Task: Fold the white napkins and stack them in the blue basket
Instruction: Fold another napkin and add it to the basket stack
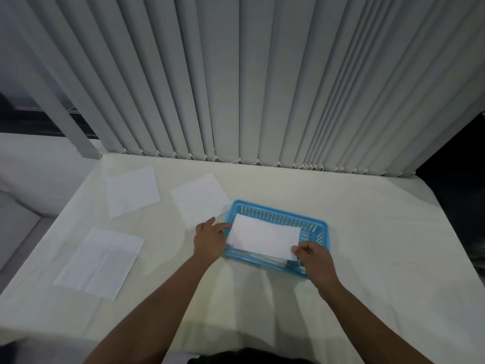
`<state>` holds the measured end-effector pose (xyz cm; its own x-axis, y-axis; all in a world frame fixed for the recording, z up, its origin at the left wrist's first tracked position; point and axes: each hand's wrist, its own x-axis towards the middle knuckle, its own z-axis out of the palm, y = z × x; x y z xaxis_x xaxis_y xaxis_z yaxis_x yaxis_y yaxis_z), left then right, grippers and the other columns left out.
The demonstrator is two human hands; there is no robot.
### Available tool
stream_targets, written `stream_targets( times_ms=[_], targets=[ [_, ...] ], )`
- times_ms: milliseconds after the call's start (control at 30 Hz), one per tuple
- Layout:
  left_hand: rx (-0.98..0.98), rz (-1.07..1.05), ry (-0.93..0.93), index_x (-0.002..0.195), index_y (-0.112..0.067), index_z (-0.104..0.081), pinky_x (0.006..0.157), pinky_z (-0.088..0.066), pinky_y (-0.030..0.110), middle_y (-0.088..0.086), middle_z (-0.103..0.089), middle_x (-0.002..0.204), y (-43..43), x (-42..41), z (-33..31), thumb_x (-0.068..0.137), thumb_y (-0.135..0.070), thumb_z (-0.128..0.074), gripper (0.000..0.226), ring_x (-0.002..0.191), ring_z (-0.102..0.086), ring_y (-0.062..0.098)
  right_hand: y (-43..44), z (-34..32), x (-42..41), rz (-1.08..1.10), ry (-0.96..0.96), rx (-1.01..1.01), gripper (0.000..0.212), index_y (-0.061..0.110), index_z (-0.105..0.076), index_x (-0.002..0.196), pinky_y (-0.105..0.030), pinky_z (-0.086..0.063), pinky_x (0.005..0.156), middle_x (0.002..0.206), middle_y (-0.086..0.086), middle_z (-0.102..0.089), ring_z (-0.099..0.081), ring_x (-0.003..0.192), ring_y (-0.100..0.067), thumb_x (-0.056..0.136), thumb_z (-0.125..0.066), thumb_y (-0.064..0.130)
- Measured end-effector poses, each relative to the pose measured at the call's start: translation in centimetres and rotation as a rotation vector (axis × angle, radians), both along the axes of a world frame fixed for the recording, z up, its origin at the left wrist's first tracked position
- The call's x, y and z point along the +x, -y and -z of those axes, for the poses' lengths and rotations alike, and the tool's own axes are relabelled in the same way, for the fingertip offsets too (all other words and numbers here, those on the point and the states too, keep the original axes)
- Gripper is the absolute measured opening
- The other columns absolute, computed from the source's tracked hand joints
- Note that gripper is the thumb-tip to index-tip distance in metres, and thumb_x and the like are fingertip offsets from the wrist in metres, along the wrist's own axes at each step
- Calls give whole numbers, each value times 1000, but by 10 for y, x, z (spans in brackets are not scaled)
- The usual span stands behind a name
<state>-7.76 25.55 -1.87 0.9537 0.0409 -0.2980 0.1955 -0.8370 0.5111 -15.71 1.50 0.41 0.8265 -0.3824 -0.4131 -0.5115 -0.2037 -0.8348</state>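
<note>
While three unfolded white napkins [132,191] lie on the table [367,232], the left hand [210,239] and right hand [315,261] pinch one folded napkin [262,236] by its ends over the single blue basket [278,214].

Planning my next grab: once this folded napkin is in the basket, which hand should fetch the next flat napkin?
Left, probably. Both pinch the folded napkin, but the left hand lies beside the nearest flat napkin; the right hand is across the blue basket from all three.
</note>
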Motion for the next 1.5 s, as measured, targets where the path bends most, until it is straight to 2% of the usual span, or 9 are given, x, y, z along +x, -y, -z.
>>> stream_targets(
  times_ms=[167,367,533,767,967,1133,1333,1433,1500],
  targets=[
    [52,47,-18,131,-38,-53,111,-29,32,-1,-32,153,-3,-4,1,98,-13,-29,48,141,-20,26,-1,4,0,1,16,4,16,15,-65,72,-27,-45,65,74,-1,-66,-56,65,-14,87,-66,19],
    [107,150,30,140,-26,-42,116,-11,28,-10,-36,152,-10,-2,14,100,-9,-25,47,147,-15,18,-10,4,6,49,16,25,15,15,-65,72,-29,-46,67,73,-1,-66,-57,65,-15,87,-66,18],
    [225,184,20,141,-32,-40,116,-17,26,-1,-27,156,-7,-4,12,101,-15,-24,46,144,-17,25,-16,6,7,63,-2,47,18,17,-64,69,-33,-46,68,70,-1,-65,-56,65,-17,86,-67,19],
    [279,239,48,143,-35,-35,116,-16,26,2,-24,157,-8,1,19,101,-18,-26,46,144,-19,24,-19,8,6,99,-11,66,17,17,-64,69,-37,-49,75,69,-1,-65,-57,67,-17,86,-67,18],
    [281,289,43,144,-33,-34,117,-18,28,1,-26,157,-13,2,23,101,-19,-28,46,146,-18,23,-21,10,7,112,-6,70,16,17,-64,71,-34,-47,72,71,-2,-64,-57,67,-17,87,-67,18],
    [324,333,103,147,-22,-31,116,-12,30,-3,-30,156,-8,0,18,101,-14,-28,46,148,-13,19,-22,10,9,118,-4,82,15,14,-65,73,-36,-49,76,74,-3,-65,-56,69,-17,87,-67,17],
    [228,270,32,144,-30,-35,114,-21,31,-3,-31,155,-15,2,22,100,-18,-31,46,145,-20,23,-23,9,8,90,-2,73,12,10,-66,78,-31,-46,71,74,-4,-64,-56,69,-18,88,-66,17],
    [386,392,26,140,-32,-42,116,-22,37,-4,-28,152,-14,-2,18,98,-16,-34,46,144,-18,24,-22,9,7,86,1,67,13,9,-66,79,-31,-46,70,72,-3,-64,-56,68,-18,88,-66,18],
    [385,413,81,142,-29,-39,115,-20,35,-5,-29,154,-14,0,20,99,-16,-33,46,145,-18,23,-22,10,7,86,-1,66,13,11,-67,78,-35,-48,74,71,-2,-65,-58,69,-19,88,-67,20]
  ],
)
